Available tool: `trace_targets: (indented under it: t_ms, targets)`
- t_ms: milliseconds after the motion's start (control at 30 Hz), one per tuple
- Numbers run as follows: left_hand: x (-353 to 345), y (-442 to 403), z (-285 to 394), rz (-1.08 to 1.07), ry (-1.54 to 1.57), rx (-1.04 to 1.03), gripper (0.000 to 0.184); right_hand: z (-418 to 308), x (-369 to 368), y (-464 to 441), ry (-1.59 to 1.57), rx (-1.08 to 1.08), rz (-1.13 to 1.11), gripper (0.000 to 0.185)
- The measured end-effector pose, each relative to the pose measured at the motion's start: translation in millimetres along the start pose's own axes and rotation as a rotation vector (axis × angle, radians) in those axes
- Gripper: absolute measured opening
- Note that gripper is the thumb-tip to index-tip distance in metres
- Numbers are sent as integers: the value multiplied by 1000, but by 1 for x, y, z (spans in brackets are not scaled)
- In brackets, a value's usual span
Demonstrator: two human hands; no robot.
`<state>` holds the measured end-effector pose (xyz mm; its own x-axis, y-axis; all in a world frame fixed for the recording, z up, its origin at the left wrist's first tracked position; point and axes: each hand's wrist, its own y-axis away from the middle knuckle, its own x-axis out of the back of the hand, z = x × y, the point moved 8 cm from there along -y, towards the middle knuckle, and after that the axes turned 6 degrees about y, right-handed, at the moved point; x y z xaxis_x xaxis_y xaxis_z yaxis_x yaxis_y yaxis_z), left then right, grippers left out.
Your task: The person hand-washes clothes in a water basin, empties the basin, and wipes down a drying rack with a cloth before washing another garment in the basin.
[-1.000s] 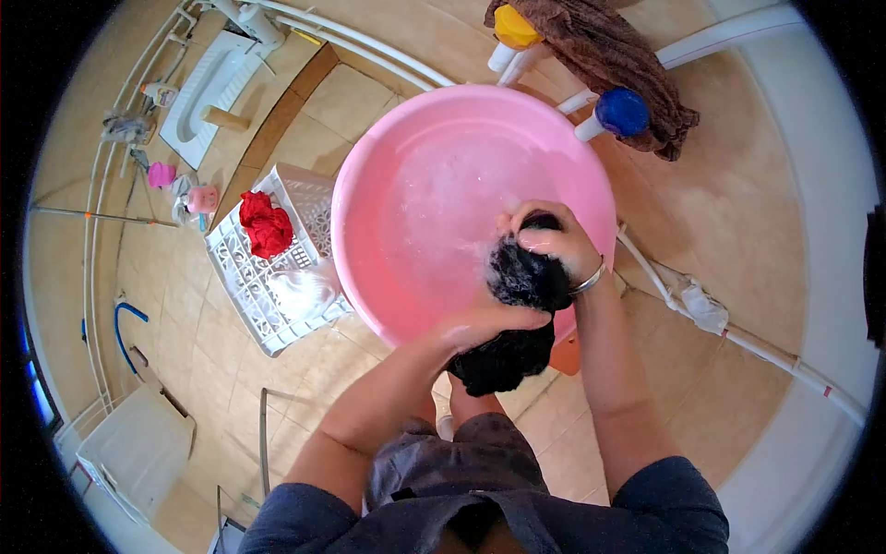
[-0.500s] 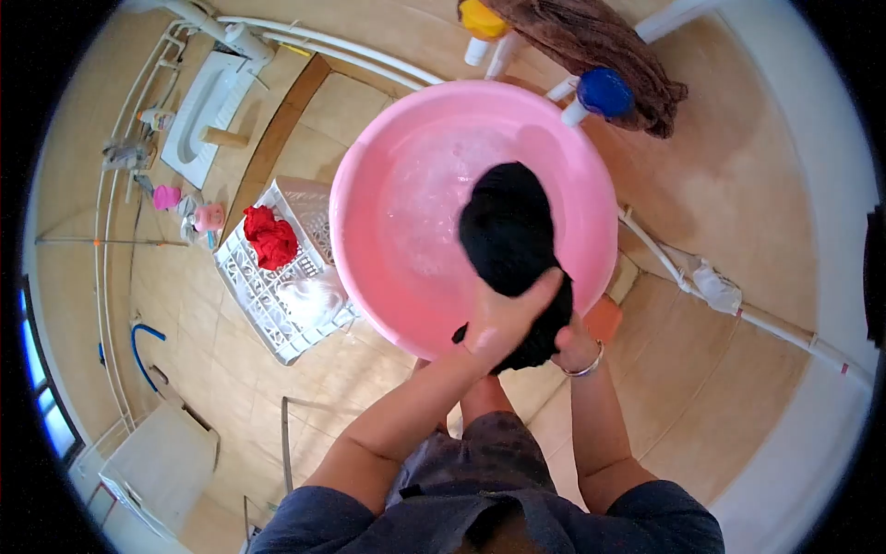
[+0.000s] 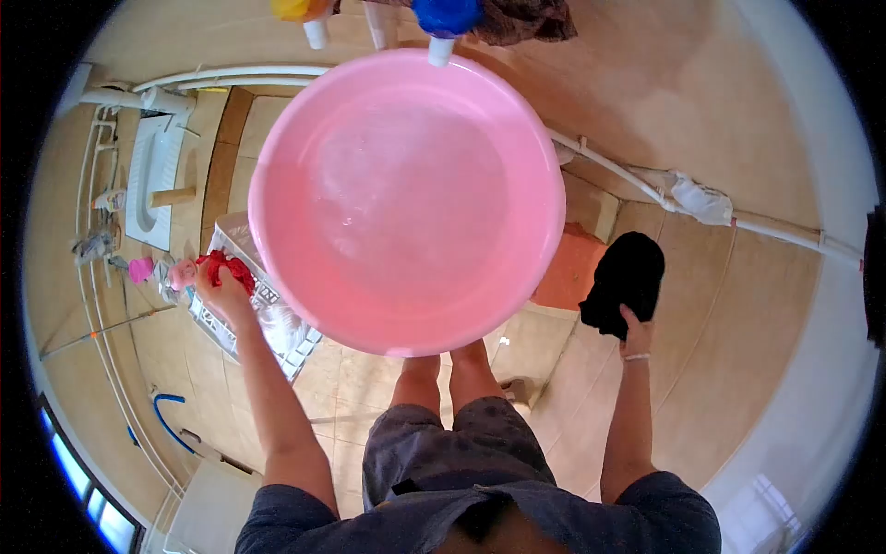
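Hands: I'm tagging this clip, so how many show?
2: the left hand, on the red cloth left of the pink basin; the right hand, holding the black cloth right of it. No other hand shows.

A bathroom or washroom, by its fittings: a squat toilet (image 3: 148,189) is set into a raised step (image 3: 208,138) at the far left, white pipes (image 3: 242,73) run along the walls, the floor (image 3: 697,319) is tiled, and a pink basin (image 3: 259,196) holds sudsy water (image 3: 406,198).
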<state>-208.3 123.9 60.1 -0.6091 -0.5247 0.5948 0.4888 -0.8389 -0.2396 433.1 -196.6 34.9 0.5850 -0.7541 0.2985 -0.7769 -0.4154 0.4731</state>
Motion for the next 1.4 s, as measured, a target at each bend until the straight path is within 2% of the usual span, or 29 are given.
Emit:
trace_targets:
  t_ms: [33, 67, 133, 167, 233, 267, 300, 333, 367, 433, 467, 500, 533, 567, 633, 667, 700, 733, 767, 833, 900, 967, 1033, 1100, 1133, 1167, 1233, 1333, 1400]
  targets:
    - [0, 0, -11, -35, -114, 8, 34, 23, 10, -17, 127, 81, 29, 44]
    - [1, -12, -78, -87, -111, -33, 49, 59, 19, -34, 201, -14, 5, 48]
    - [-7, -14, -99, -131, -242, -2, 57, 149, 43, -71, 360, -111, -110, 48]
    - [-11, -14, -113, -168, -368, 40, 66, 144, 41, -56, 767, -217, -50, 37]
    - [-14, -22, -116, -187, -407, 20, 73, 138, 17, -57, 1227, 159, -242, 28]
    - [-12, -28, -127, -236, -399, 140, 70, 141, 13, -60, 1229, 163, -248, 28]
    - [-10, -31, -130, -281, -390, 261, 66, 130, -3, -58, 1064, 152, -253, 22]
    - [-3, -46, -153, -218, -584, 131, 45, 112, -22, -51, 898, 138, -259, 17]
    - [11, -60, -172, -209, -589, 134, 45, 88, -44, -39, 896, 142, -269, 17]
    - [32, -64, -223, -102, 298, 667, 26, 27, -81, -11, 445, 48, -201, 14]
    - [37, -60, -195, -47, 579, 760, 11, 2, -99, 0, 440, 57, -208, 14]
    - [43, -58, -156, 6, 862, 843, 4, -30, -118, 13, 343, 177, -232, 13]
    - [50, -63, -134, -142, 957, 806, 2, -59, -134, 26, 245, 296, -256, 12]
    - [55, -65, -116, -290, 1047, 759, 2, -75, -150, 35, 240, 303, -266, 12]
    - [70, -60, -99, -36, 395, 613, 5, -117, -190, 61, 389, 576, -368, 12]
    - [48, -57, -86, -308, 250, 409, 21, -129, -210, 72, 373, 595, -456, 11]
    - [12, -66, -160, -527, 32, 66, 36, -129, -219, 74, 359, 604, -474, 11]
    - [-25, -37, -85, -673, 102, 6, 45, -128, -230, 76, 402, 627, -478, 12]
    - [-52, -21, -62, -826, -170, -296, 46, -124, -241, 79, 444, 650, -475, 12]
    - [-57, -2, -36, -753, -697, -228, 41, -114, -249, 82, 461, 631, -518, 12]
    - [-67, -5, -45, -729, -709, -150, 36, -104, -253, 86, 612, 690, -562, 10]
    - [-69, -13, -60, -705, -637, -23, 31, -104, -255, 93, 661, 721, -583, 10]
    - [-73, -25, -76, -600, -564, -87, 25, -108, -256, 93, 618, 713, -575, 10]
    - [-59, -33, -97, -473, -196, 202, 20, -105, -256, 86, 579, 662, -591, 10]
    - [-45, -40, -67, -347, 111, 146, 16, -105, -255, 82, 536, 608, -601, 11]
    - [-30, -34, -55, -269, 368, 322, 15, -109, -257, 82, 538, 611, -594, 11]
    - [-1, -37, -26, -162, 832, 311, 11, -97, -270, 82, 370, 304, -701, 13]
    - [35, -22, 66, -177, 1072, 306, 14, -100, -306, 104, 419, 225, -930, 17]
    - [46, -5, 115, -269, 1147, 226, 12, -103, -335, 126, 301, 10, -1104, 27]
